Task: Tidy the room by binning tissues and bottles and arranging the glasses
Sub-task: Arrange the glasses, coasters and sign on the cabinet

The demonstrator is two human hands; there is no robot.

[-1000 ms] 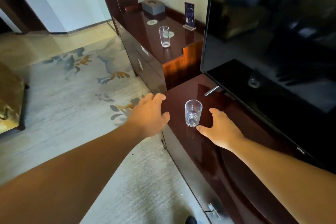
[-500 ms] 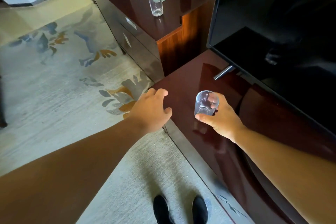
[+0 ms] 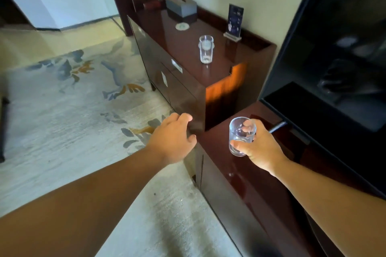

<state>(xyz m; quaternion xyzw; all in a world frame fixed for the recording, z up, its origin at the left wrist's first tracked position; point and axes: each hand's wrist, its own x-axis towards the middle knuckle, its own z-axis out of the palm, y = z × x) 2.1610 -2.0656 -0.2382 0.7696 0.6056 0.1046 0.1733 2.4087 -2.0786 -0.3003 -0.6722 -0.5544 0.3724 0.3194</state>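
My right hand [image 3: 260, 148] is shut around a short clear glass [image 3: 240, 131], held upright just above the low dark-red TV cabinet [image 3: 240, 181]. My left hand [image 3: 173, 137] hovers empty beside the cabinet's corner, fingers loosely curled and apart. A second, taller clear glass [image 3: 206, 49] stands upright on the higher sideboard [image 3: 183, 48] farther back, in front of a round coaster. Another round coaster [image 3: 182, 26] lies bare nearer the far end. A grey tissue box [image 3: 181, 7] sits at the sideboard's far end.
A large black television [image 3: 334, 58] fills the right side, its lower edge close over the low cabinet. A small upright sign card [image 3: 235, 21] stands by the wall on the sideboard. Patterned carpet [image 3: 73, 110] spreads to the left.
My right hand closed on the short glass and lifted it off the low cabinet. The view tipped down, then swung back up toward the sideboard. My left hand stayed by the cabinet corner.
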